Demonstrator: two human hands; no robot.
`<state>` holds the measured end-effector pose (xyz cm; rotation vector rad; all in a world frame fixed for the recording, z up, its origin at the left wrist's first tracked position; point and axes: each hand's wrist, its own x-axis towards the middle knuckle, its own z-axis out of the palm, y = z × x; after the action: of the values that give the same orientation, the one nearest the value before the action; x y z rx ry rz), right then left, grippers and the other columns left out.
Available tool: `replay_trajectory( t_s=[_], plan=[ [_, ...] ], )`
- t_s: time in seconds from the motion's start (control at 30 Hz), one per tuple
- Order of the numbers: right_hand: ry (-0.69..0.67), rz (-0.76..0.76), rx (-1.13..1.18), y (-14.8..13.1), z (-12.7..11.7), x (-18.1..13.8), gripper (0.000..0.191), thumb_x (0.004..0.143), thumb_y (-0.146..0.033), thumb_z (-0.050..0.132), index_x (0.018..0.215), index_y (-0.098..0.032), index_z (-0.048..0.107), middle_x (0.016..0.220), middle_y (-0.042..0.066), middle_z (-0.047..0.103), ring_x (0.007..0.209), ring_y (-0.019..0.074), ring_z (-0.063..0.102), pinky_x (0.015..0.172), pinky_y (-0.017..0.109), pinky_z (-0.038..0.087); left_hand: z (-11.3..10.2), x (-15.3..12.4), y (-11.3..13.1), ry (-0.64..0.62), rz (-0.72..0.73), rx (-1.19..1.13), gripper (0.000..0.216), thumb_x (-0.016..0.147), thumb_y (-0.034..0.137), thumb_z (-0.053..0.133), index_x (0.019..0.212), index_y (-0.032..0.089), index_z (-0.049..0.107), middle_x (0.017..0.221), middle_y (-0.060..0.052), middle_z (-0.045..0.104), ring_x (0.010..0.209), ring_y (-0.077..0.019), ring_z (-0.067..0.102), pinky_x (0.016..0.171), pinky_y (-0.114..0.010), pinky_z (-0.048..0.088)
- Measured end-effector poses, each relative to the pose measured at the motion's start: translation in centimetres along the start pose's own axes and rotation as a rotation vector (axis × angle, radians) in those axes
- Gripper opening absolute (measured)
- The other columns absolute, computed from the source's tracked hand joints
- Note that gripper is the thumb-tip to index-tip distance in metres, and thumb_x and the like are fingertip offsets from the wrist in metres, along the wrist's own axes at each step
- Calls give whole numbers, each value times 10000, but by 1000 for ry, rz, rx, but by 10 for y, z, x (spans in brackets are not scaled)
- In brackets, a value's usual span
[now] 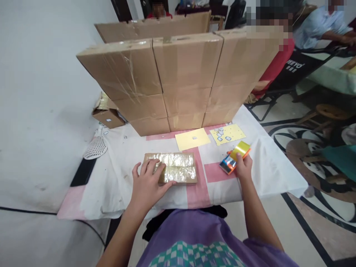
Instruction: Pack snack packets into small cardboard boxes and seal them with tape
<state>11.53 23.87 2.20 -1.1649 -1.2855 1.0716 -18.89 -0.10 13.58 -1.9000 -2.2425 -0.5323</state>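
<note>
A flat cardboard box (180, 174) wrapped in shiny tape lies on the cloth-covered table (122, 185) in front of me. My left hand (150, 180) rests over its left end, fingers spread across the top and thumb along the near edge. To the right, my right hand (244, 165) grips a tape dispenser (229, 164) with an orange frame and a roll of yellowish tape (241, 149). The dispenser is held just above or on the cloth; I cannot tell which. Some of its grip is hidden behind my fingers.
Stacked cardboard boxes (186, 70) form a wall behind the work area. Two yellow cards (191, 140) (233, 135) lie before it, one bearing small labels. A small open carton (111, 118) and a perforated white piece (96, 148) are at left. People sit beyond the boxes.
</note>
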Motion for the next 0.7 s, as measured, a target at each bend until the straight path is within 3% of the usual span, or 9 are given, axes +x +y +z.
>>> replay_trajectory(
  t_s=[0.1, 0.2, 0.3, 0.47, 0.53, 0.7],
  plan=[
    [-101, -75, 79, -33, 21, -48, 418, 901, -588, 586, 923, -195, 727, 808, 102, 766, 733, 272, 745, 687, 407, 619, -3, 8, 33, 58, 52, -167, 411, 897, 544, 659, 1149, 225, 711, 1156, -125, 671, 1075, -318, 584, 922, -492, 396],
    [-330, -197, 224, -70, 42, -93, 546, 942, -659, 455, 955, -208, 762, 854, 116, 771, 769, 314, 749, 673, 453, 624, 2, 12, 76, -54, 152, -505, 390, 915, 558, 625, 1097, 232, 738, 1030, -99, 641, 980, -260, 564, 843, -414, 445],
    [-420, -302, 232, -93, 54, -112, 631, 988, -645, 322, 960, -208, 777, 831, 110, 762, 767, 317, 736, 658, 458, 611, 10, 11, 107, -88, 52, -802, 320, 965, 463, 579, 866, 223, 766, 896, -74, 569, 909, -216, 548, 803, -363, 467],
    [-134, -660, -26, -88, 52, -88, 502, 1005, -472, 414, 609, -246, 627, 505, 41, 574, 458, 218, 547, 472, 367, 468, 8, 7, 119, -45, -108, -1019, 353, 951, 461, 595, 721, 227, 727, 851, -58, 539, 854, -198, 543, 769, -345, 451],
    [-12, -709, -97, -85, 49, -74, 513, 986, -493, 452, 534, -265, 536, 448, 26, 495, 419, 209, 488, 459, 373, 435, 7, 5, 121, -90, -140, -1085, 403, 943, 513, 580, 693, 223, 703, 849, -63, 579, 824, -197, 558, 735, -335, 437],
    [290, -292, 18, -99, 37, -52, 534, 958, -655, 451, 628, -249, 555, 500, -4, 500, 490, 207, 543, 486, 331, 458, 26, -6, 128, -357, -297, -1116, 488, 916, 589, 547, 637, 202, 649, 614, -25, 582, 615, -165, 527, 585, -296, 333]
  ],
)
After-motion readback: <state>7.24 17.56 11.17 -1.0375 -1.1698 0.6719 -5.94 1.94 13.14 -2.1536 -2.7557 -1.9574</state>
